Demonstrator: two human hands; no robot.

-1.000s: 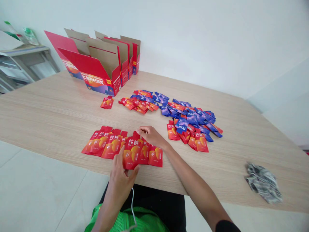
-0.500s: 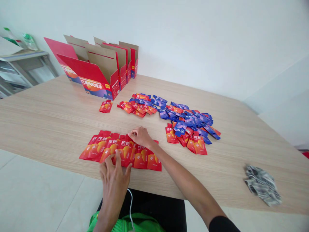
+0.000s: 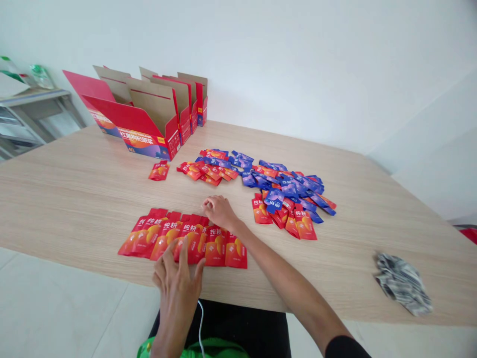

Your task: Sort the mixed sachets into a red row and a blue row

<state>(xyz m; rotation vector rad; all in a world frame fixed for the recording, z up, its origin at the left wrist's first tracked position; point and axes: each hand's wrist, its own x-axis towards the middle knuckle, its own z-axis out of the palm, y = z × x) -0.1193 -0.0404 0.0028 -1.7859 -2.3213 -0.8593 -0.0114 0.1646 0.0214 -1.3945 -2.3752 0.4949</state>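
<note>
A row of overlapping red sachets (image 3: 175, 237) lies near the front edge of the wooden table (image 3: 74, 194). My left hand (image 3: 178, 282) rests at the row's near edge, fingers stretched out, fingertips touching the bottom of the middle sachets. My right hand (image 3: 220, 211) sits at the top edge of the row, fingers curled onto the upper corner of a sachet. Whether it grips one I cannot make out.
A loose heap of red and blue sachets (image 3: 286, 196) lies right of centre, a smaller pile (image 3: 214, 165) behind, and a single red sachet (image 3: 159, 170) further left. Open red cartons (image 3: 149, 119) stand at the back left. A crumpled wrapper (image 3: 403, 283) lies near the right front edge.
The sachet that my left hand held up a second ago now lies flat in the row. My left hand has drawn back to the near edge with fingers spread.
</note>
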